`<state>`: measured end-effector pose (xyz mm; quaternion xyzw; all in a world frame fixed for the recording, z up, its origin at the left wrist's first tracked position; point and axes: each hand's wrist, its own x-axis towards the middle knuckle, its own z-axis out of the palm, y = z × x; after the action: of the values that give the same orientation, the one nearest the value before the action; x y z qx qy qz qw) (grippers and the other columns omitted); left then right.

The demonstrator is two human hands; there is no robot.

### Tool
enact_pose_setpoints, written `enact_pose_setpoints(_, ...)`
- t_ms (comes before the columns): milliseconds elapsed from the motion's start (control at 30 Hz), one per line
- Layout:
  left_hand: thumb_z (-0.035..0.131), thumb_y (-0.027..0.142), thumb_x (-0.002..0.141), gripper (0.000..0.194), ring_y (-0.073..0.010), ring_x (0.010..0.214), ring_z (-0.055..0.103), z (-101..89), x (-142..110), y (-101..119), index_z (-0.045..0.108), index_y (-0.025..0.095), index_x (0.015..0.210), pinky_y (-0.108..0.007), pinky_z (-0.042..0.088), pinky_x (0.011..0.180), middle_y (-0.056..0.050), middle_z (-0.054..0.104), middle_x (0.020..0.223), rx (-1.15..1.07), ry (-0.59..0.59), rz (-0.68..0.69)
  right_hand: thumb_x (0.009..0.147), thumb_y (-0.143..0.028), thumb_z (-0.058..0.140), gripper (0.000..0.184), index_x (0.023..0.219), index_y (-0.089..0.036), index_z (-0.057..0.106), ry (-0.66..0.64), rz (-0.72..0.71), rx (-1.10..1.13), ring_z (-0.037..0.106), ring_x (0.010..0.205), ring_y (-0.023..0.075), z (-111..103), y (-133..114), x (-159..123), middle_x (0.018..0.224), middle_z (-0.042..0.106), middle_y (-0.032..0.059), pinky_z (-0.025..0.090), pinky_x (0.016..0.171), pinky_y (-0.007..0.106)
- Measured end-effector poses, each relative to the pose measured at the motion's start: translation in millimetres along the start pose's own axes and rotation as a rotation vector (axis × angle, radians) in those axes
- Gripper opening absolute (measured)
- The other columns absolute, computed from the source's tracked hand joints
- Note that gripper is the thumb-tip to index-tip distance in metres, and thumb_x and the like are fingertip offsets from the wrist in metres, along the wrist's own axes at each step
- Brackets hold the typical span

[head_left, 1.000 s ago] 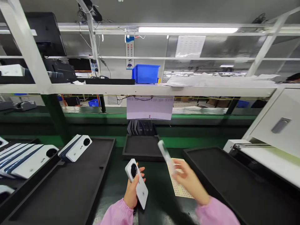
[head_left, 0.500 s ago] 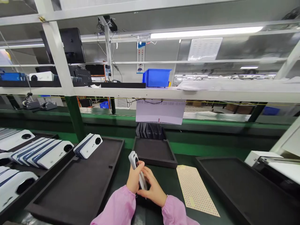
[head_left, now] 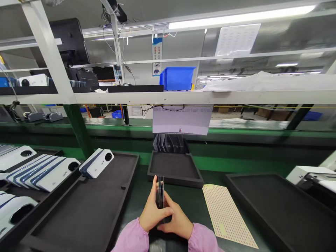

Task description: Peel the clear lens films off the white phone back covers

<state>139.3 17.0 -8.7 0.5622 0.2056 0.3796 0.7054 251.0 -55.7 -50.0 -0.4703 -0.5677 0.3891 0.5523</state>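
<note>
Together, fingers [head_left: 165, 212] clasp thin panels [head_left: 161, 192]; a tray [head_left: 47, 202] holds white covers [head_left: 54, 177]

There are two hands [head_left: 152, 213] and one dotted sheet [head_left: 228, 211].

Stack [head_left: 161, 190] partly hidden, count uncertain, right tray [head_left: 278, 203] cropped

Between the right hand [head_left: 180, 218] and the right tray [head_left: 278, 203], room is given over the flat sheet [head_left: 228, 213]. Leftward, a low path is barred by the left tray [head_left: 81, 210]; ahead, by the small tray [head_left: 174, 165] and, higher, by the hanging panel [head_left: 182, 120] and shelf [head_left: 236, 97].
</note>
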Motion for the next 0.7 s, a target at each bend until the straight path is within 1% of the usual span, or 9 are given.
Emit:
enact_pose_setpoints(100,0.076,0.036,0.061,0.099,-0.0279,0.114,0.050,-0.1,0.3,12.7,0.019,0.033,0.141,-0.037,0.042,0.091,-0.009,0.050,0.126,-0.093,-0.021,-0.038,0.049,-0.038,0.082,0.102,0.135,-0.027,0.029,-0.209,0.182,0.296,0.064,0.077,0.0192,-1.5,-16.9,-10.3,0.094,0.061,0.0032,0.049,0.068,0.033)
enact_pose_setpoints(167,0.067,0.037,0.072,0.080,-0.0232,0.100,0.059,1.5,0.3,21.2,0.023,0.033,0.140,-0.035,0.044,0.086,-0.007,0.055,0.116,-0.186,0.009,-0.133,0.044,-0.045,0.083,0.107,0.134,-0.026,0.028,-0.296,0.275,0.466,0.063,0.068,0.0157,0.5,-25.2,-17.0,0.087,0.060,0.0021,0.046,0.061,0.028)
enact_pose_setpoints(300,0.069,0.030,0.071,0.061,-0.0149,0.072,0.062,5.4,0.2,30.8,0.045,0.027,0.127,-0.027,0.047,0.067,-0.003,0.060,0.090,-0.285,0.060,-0.235,0.042,-0.047,0.084,0.113,0.135,-0.026,0.023,-0.284,0.316,0.508,0.062,0.068,0.0152,5.6,-35.4,-24.6,0.090,0.059,0.0042,0.044,0.059,0.027)
enact_pose_setpoints(400,0.071,0.028,0.069,0.059,-0.0113,0.065,0.059,6.8,-0.8,30.4,0.048,0.028,0.124,-0.023,0.047,0.062,0.000,0.059,0.083,-0.307,0.113,-0.236,0.046,-0.049,0.081,0.109,0.135,-0.027,0.023,-0.275,0.304,0.488,0.061,0.070,0.0159,6.7,-36.4,-25.7,0.097,0.057,0.0061,0.044,0.061,0.029)
enact_pose_setpoints(433,0.070,0.028,0.070,0.060,-0.0120,0.069,0.060,7.1,-1.8,28.7,0.046,0.029,0.125,-0.024,0.047,0.064,0.000,0.060,0.086,-0.307,0.142,-0.221,0.049,-0.047,0.079,0.105,0.135,-0.028,0.024,-0.243,0.293,0.464,0.060,0.070,0.0159,6.8,-35.1,-25.4,0.098,0.056,0.0062,0.044,0.060,0.029)
enact_pose_setpoints(500,0.070,0.030,0.070,0.065,-0.0167,0.085,0.062,8.2,-4.6,23.2,0.042,0.031,0.129,-0.028,0.048,0.075,-0.003,0.062,0.100,-0.300,0.172,-0.165,0.052,-0.040,0.077,0.097,0.134,-0.028,0.026,-0.084,0.278,0.308,0.059,0.071,0.0176,7.2,-30.2,-23.9,0.100,0.055,0.0064,0.045,0.059,0.030)
enact_pose_setpoints(567,0.073,0.033,0.067,0.067,-0.0233,0.100,0.059,10.2,-8.1,16.7,0.046,0.028,0.128,-0.033,0.046,0.085,-0.008,0.060,0.115,-0.280,0.102,-0.145,0.051,-0.030,0.076,0.095,0.133,-0.028,0.029,0.145,0.252,0.023,0.058,0.084,0.0238,7.9,-24.0,-22.0,0.107,0.053,0.0081,0.047,0.067,0.035)
enact_pose_setpoints(633,0.074,0.033,0.066,0.060,-0.0276,0.104,0.058,13.2,-11.0,12.6,0.054,0.023,0.122,-0.037,0.044,0.089,-0.012,0.060,0.118,-0.252,0.010,-0.208,0.046,-0.025,0.078,0.097,0.131,-0.027,0.032,0.304,0.202,-0.205,0.053,0.101,0.0304,8.8,-18.7,-20.9,0.118,0.050,0.0102,0.045,0.083,0.042)
enact_pose_setpoints(700,0.070,0.031,0.071,0.046,-0.0283,0.100,0.060,16.1,-12.2,13.1,0.061,0.017,0.113,-0.039,0.044,0.090,-0.014,0.065,0.111,-0.257,0.003,-0.289,0.046,-0.029,0.079,0.097,0.130,-0.025,0.031,0.339,0.139,-0.177,0.053,0.104,0.0315,9.7,-16.3,-21.2,0.119,0.051,0.0114,0.043,0.087,0.044)
